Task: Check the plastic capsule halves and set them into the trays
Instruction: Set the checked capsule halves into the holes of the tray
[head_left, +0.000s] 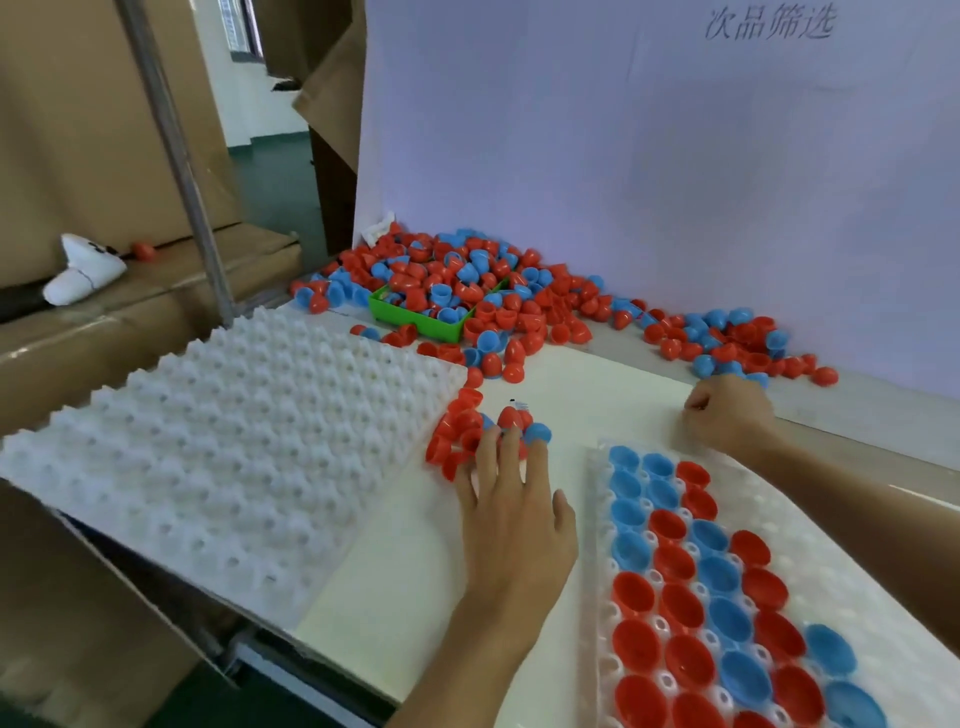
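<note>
Reaching your flat, spread left hand (511, 499) onto the small cluster of capsule halves (470, 431) at its fingertips, right hand (727, 413) curled apparently empty, you must next pinch one, inspect it, then seat it in the part-filled tray (810, 525) rightward.

The left hand (511, 512) reaches forward, palm down, its fingers (485, 457) straight and spread. The right hand (730, 413), farther off to the right, is curled into a loose fist.

The white backboard (649, 156) carries faint grey Chinese characters near its top right corner, reading 次品筛选 (770, 22). No other writing can be read.
</note>
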